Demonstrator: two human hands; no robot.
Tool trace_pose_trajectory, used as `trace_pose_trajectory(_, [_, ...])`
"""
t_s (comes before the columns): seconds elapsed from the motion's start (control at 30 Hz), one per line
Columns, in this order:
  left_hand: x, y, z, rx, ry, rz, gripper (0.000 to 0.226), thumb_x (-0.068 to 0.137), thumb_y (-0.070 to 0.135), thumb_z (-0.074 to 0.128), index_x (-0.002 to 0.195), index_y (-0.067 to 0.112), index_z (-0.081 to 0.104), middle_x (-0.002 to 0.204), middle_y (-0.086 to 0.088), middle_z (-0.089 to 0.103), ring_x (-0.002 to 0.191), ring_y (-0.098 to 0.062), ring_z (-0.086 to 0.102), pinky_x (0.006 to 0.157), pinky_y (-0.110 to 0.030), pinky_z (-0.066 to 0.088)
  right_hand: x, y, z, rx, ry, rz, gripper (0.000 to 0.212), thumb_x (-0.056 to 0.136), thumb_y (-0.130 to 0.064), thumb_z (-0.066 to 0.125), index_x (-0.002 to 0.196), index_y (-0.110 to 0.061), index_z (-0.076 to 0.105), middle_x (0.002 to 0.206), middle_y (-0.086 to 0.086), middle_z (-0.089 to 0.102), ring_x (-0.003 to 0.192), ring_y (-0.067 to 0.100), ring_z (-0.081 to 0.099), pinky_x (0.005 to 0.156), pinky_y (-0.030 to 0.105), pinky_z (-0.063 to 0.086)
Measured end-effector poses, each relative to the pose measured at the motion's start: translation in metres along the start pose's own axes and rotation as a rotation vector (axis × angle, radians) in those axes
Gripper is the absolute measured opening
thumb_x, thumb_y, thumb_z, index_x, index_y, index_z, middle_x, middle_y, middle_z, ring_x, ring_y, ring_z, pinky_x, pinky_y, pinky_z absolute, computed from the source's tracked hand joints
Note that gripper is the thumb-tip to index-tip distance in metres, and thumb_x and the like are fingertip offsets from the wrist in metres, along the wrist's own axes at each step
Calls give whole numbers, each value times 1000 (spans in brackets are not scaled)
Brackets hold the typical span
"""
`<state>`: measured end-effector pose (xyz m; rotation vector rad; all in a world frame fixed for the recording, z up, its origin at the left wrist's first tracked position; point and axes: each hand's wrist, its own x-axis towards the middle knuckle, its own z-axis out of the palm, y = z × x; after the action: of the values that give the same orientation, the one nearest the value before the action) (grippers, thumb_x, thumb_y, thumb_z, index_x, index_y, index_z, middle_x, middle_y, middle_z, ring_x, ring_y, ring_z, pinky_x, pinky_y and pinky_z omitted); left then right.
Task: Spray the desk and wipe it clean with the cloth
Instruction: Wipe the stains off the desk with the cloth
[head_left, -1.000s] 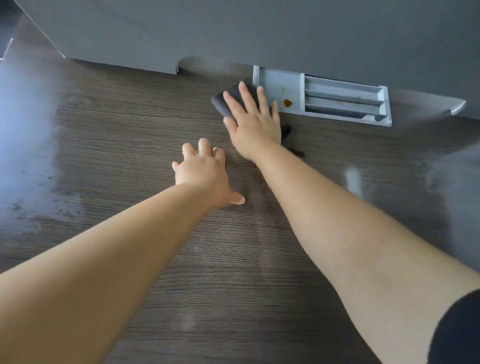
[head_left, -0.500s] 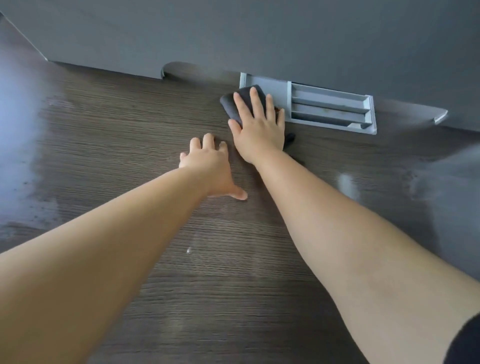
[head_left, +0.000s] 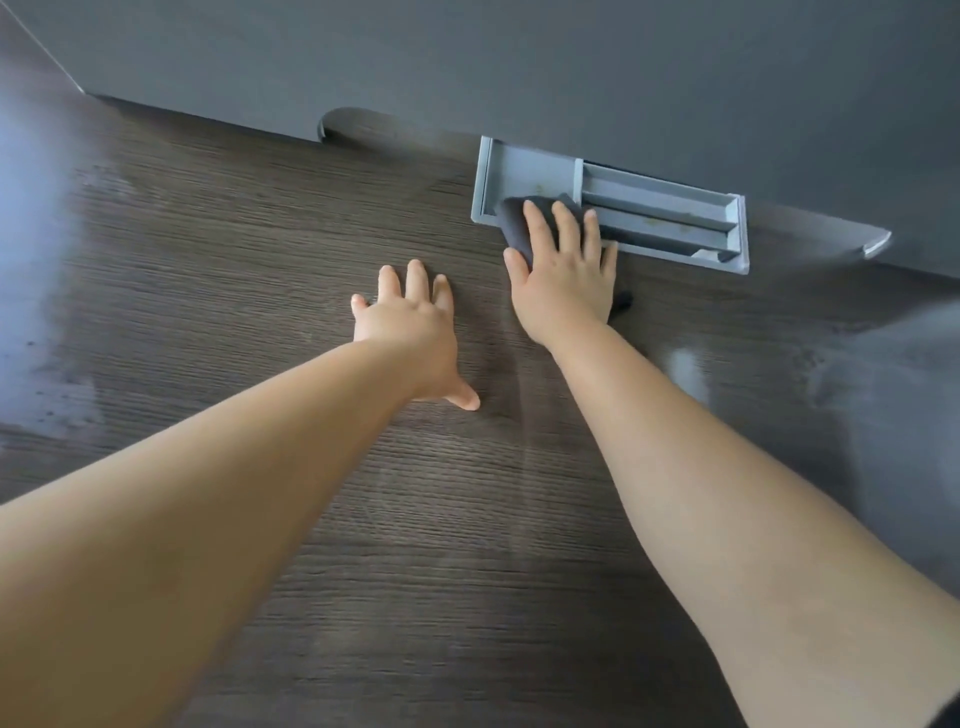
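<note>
We press our right hand (head_left: 563, 270) flat on the dark grey cloth (head_left: 517, 221), fingers straight and a little spread, not curled round it. The cloth lies under our palm and fingers. Its far end shows past our fingertips, and a small corner shows beside the heel of the hand on its outer side. Beneath the fingers the cloth crosses the near rim of a grey plastic tray (head_left: 535, 169) and reaches into the tray's wider compartment. The narrow slotted compartments lie further out, beyond the little finger.

Our left hand (head_left: 410, 332) rests open on the dark wood-grain surface (head_left: 467, 545), palm down, thumb stretched toward the right forearm. It lies just beside the right hand and a little nearer to us, and the two do not touch.

Beyond both hands a plain grey panel (head_left: 519, 62) rises at the far edge of the surface. Pale wet-looking sheen (head_left: 47, 291) spreads well outside the left hand, and another patch lies well outside the right forearm.
</note>
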<state>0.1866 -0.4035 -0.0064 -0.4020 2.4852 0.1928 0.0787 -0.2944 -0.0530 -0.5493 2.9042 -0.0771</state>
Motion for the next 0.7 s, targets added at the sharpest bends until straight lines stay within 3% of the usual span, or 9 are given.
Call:
trace_pose_trajectory(0.3, [3,1,-3,44,-35,-12,131,58,71,70,149,12,-4,155,-11,-2,142,-36,-2,113,-54,22,40,-14,-11,-9,-50,-16,53,100,-50,18,151,-35,11,161,-3,2,147,27,-4,116,53,-3])
trace_pose_trajectory(0.53, [5,3,-5,49,-40,-12,132,57,71,71,149,12,-1,154,-11,0,141,-36,3,111,-55,24,6,-22,1,-28,-19,36,56,99,-52,16,151,-31,10,161,0,4,146,30,-6,114,56,-4])
trace_pose_trajectory(0.7, [4,4,-6,55,-54,-15,132,58,70,71,149,11,-4,155,-11,-3,141,-37,2,112,-56,22,53,-32,-14,-2,-92,49,55,99,-51,13,151,-35,8,161,-3,-1,147,28,-5,115,56,-6])
